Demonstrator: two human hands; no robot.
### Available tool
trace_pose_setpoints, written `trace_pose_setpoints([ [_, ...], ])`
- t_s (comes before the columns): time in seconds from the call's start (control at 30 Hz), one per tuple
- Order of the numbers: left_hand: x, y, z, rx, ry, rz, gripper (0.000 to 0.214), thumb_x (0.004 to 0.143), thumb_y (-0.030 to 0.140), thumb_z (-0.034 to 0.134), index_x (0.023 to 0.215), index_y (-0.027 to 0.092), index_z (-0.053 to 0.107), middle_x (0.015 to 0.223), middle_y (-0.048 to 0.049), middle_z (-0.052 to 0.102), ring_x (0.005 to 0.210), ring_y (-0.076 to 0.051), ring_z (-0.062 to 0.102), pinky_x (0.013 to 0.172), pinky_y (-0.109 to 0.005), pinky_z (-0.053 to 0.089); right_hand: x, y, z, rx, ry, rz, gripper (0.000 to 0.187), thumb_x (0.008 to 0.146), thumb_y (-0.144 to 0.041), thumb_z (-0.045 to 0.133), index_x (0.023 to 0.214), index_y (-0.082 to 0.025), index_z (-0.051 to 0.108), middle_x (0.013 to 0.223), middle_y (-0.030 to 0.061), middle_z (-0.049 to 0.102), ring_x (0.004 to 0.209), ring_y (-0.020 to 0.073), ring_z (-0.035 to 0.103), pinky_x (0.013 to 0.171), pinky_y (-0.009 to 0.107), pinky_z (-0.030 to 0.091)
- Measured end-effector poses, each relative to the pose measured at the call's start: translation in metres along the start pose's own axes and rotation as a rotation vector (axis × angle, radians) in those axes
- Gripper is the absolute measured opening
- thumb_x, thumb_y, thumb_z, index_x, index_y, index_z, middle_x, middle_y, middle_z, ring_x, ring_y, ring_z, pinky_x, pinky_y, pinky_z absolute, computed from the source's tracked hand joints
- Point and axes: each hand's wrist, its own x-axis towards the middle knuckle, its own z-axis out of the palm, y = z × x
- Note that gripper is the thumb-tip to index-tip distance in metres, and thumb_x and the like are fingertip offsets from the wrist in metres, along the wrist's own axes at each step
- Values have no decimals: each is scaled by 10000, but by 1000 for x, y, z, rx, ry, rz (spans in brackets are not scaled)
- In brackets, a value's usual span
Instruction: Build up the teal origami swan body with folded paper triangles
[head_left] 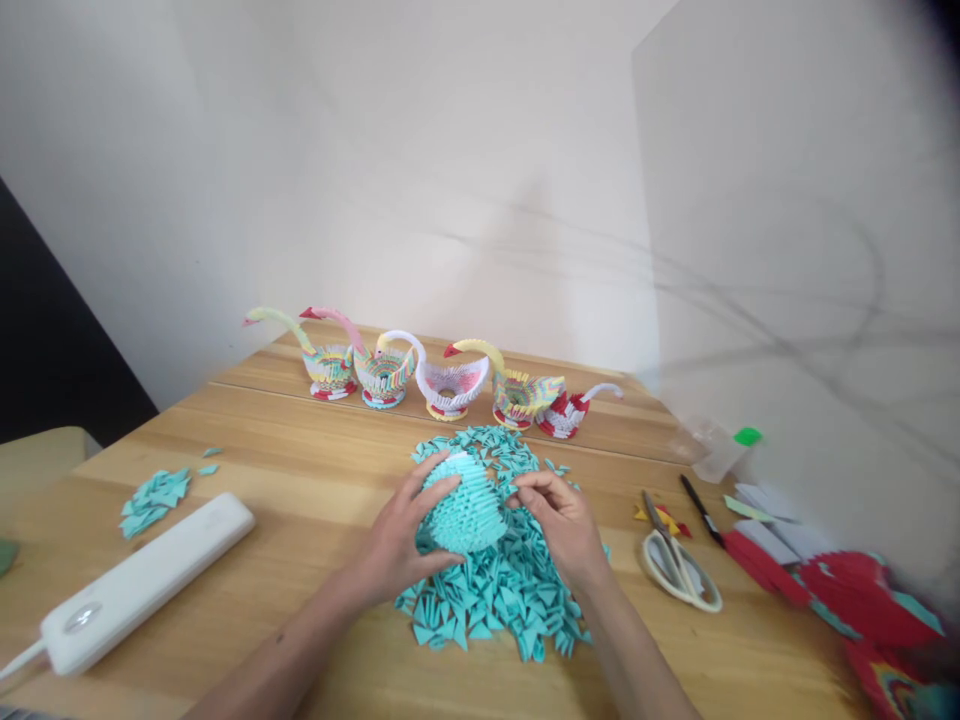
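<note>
Both hands bore on the teal paper dome (466,510) atop the pile of folded pieces (499,590) mid-table, left hand (397,545) cupping it with spread fingers, right hand (562,520) pinching its rim, so a hard squeeze could have popped interlocked pieces loose.

You had that half-built turquoise folded-paper dome (466,512) sitting on the big loose pile of turquoise paper triangles (501,592), mid-table. It was ribbed, rounded on top, standing upright, cupped on both sides, with triangles spread all around it.
</note>
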Motion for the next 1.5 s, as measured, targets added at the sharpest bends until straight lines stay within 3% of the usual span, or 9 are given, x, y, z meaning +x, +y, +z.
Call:
trace_pose_setpoints([
  [0.17, 2, -3, 0, -131, 15, -138, 934, 664, 368, 801, 1440, 289, 288, 1493, -151, 319, 1388, -344, 296, 1123, -557, 264, 0, 0, 0, 14, 1, -3, 251, 740, -456, 727, 798, -214, 697, 696, 27, 687, 684, 202, 644, 689, 322, 499],
  [0.4, 1, -5, -1, -210, 15, -244, 936, 666, 392, 793, 1445, 242, 296, 1506, -157, 307, 1404, -342, 261, 1145, -561, 212, 1, 2, 0, 28, 4, 13, 261, 732, -463, 736, 802, -215, 695, 671, 22, 689, 674, 199, 642, 690, 318, 492],
  [0.67, -3, -16, 4, -279, 54, -325, 988, 667, 450, 781, 1468, 246, 241, 1511, -155, 309, 1385, -326, 317, 1122, -521, 294, 2, 6, 5, 78, 11, 62, 294, 694, -487, 758, 800, -219, 698, 650, 22, 689, 665, 210, 644, 688, 327, 485],
  [0.97, 4, -7, 0, -49, 144, -190, 999, 661, 309, 799, 1462, 254, 203, 1483, -160, 328, 1393, -339, 287, 1127, -568, 257, 3, 19, 9, 258, 0, 128, 281, 688, -452, 780, 800, -213, 682, 644, 2, 667, 668, 179, 641, 670, 293, 471],
  [1.27, 6, -9, -4, 114, 201, -45, 801, 730, 233, 747, 1380, 281, 282, 1487, -164, 287, 1387, -335, 295, 1081, -547, 330, 5, 23, 9, 227, -6, 154, 314, 654, -463, 801, 770, -197, 679, 640, 10, 682, 656, 179, 637, 668, 288, 458],
  [1.5, 6, -16, -4, 249, 329, 47, 678, 759, 180, 715, 1331, 256, 361, 1466, -175, 310, 1366, -314, 329, 1046, -509, 381, 8, 35, 4, 197, -11, 172, 335, 673, -487, 782, 794, -198, 665, 650, 8, 683, 672, 179, 641, 668, 276, 448],
])
